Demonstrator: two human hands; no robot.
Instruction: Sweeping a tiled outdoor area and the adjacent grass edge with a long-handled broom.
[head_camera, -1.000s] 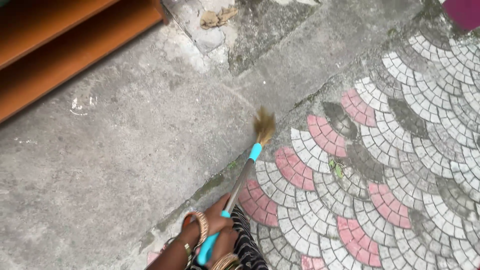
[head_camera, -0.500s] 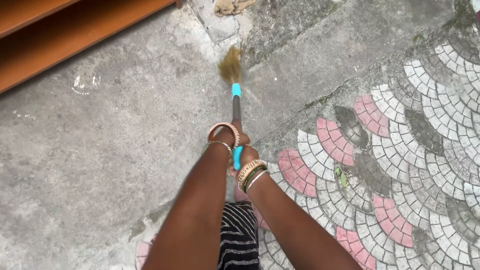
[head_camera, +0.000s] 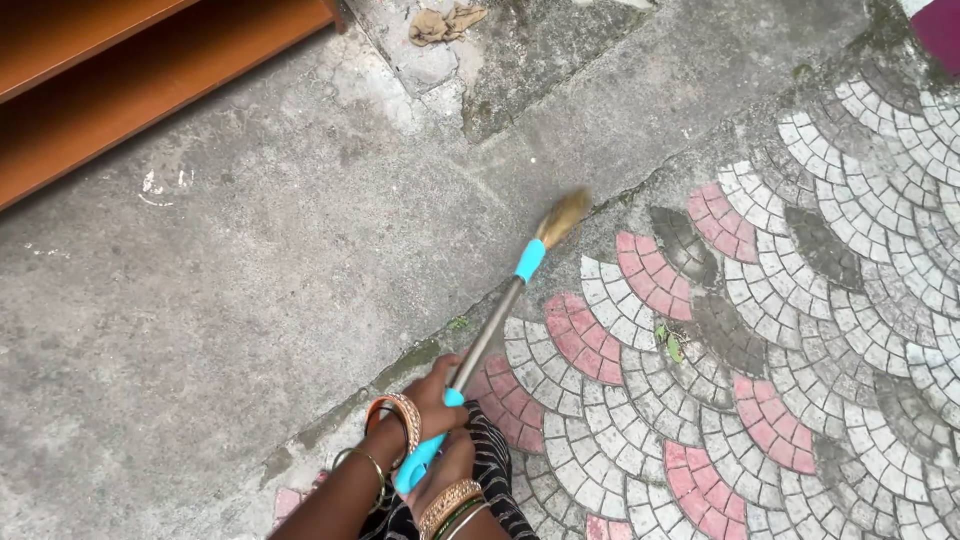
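Landmark: the broom (head_camera: 505, 300), slanting from bottom centre up to the right.
Hands: left hand (head_camera: 437, 392) on the broom's handle, right hand (head_camera: 447, 468) just below it, both wrapped around it.
Left of broom: concrete slab (head_camera: 230, 290).
Right of broom: patterned paving (head_camera: 800, 350).
Far upper left of broom: wooden step (head_camera: 130, 70).
Above broom head: crumpled rag (head_camera: 445, 22), well apart, on the ground.
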